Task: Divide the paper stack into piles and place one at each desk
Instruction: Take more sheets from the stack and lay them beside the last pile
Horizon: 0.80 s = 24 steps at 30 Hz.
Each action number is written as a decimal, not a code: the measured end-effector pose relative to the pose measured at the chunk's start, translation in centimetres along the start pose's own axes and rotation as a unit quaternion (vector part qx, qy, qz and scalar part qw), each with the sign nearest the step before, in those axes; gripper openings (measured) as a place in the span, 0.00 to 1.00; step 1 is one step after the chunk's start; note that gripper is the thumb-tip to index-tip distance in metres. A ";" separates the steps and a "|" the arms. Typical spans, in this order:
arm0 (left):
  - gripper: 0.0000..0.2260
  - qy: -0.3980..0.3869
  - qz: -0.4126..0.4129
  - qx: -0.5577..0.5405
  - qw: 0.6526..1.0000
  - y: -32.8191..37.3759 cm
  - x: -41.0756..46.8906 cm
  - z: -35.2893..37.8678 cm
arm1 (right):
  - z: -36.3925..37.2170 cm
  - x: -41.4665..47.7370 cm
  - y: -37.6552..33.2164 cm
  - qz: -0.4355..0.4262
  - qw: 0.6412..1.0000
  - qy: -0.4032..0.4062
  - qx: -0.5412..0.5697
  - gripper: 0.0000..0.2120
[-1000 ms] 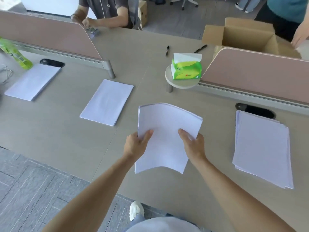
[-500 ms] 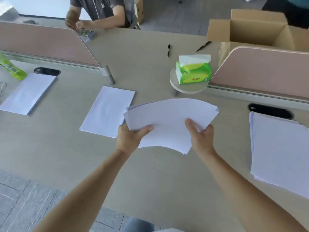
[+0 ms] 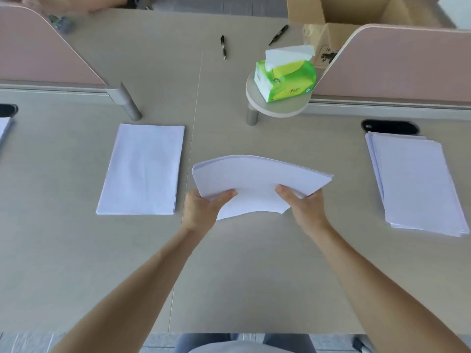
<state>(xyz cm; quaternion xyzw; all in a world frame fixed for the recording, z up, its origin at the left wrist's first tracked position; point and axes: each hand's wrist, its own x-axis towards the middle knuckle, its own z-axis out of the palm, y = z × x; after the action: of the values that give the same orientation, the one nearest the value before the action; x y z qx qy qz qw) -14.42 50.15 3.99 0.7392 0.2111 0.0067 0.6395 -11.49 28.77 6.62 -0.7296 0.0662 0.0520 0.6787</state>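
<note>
I hold a bowed pile of white paper (image 3: 257, 178) above the middle of the beige desk (image 3: 254, 263), turned with its long side across. My left hand (image 3: 204, 208) grips its near left corner and my right hand (image 3: 304, 205) grips its near right edge, thumbs on top. A flat pile of paper (image 3: 142, 169) lies on the desk to the left. A thicker, slightly fanned stack (image 3: 418, 182) lies at the right. The corner of another pile (image 3: 3, 128) shows at the far left edge.
A green tissue pack (image 3: 285, 77) sits on a small round stand behind the held paper. Pink dividers (image 3: 397, 62) run along the back, with a cardboard box (image 3: 339, 11) behind the right one. Two pens (image 3: 223, 46) lie farther back. Another person's hand (image 3: 63, 6) is at top left.
The held pile has turned from lengthwise to crosswise and sunk closer to the desk. My view has shifted right, squaring up with the desk seam.
</note>
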 end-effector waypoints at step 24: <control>0.08 -0.120 -0.116 -0.023 0.986 4.2 5.1 -2.1 | 0.9 7.7 -2.1 0.080 0.994 -0.054 -0.060 0.18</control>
<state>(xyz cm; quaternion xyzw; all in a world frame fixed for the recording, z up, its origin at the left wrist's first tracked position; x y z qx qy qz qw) -9.04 53.36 7.05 0.6901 0.2171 -0.1520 0.6735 -3.50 29.57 7.37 -0.7574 0.0844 0.1493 0.6300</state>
